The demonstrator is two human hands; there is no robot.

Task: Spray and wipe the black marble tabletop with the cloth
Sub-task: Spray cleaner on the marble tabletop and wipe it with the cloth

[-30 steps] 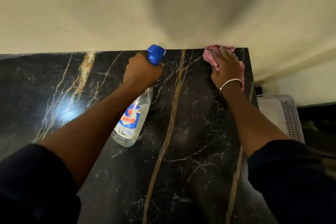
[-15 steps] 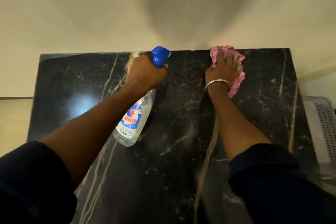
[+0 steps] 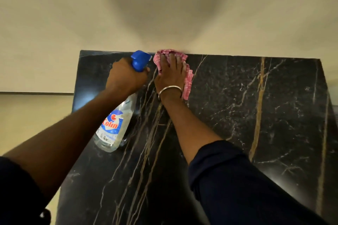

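Now the right hand (image 3: 171, 76) lies flat on the pink cloth (image 3: 188, 80) at the surface's (image 3: 237, 115) far edge, while the left hand (image 3: 126, 76) beside it grips the spray bottle (image 3: 114, 126). Best to press evenly and sweep overlapping strokes back from the wall.

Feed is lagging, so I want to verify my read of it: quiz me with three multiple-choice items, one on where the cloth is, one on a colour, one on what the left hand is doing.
1. Where is the cloth?
A. at the tabletop's far edge by the wall
B. at its near edge
C. on the floor

2. What colour is the spray bottle nozzle?
A. red
B. blue
C. white

3. What is the left hand doing?
A. resting flat and empty
B. gripping the bottle's neck
C. holding the cloth

Answers: 1 A, the right hand presses it on the tabletop against the wall; 2 B, the trigger head is blue; 3 B, its fingers wrap the neck.
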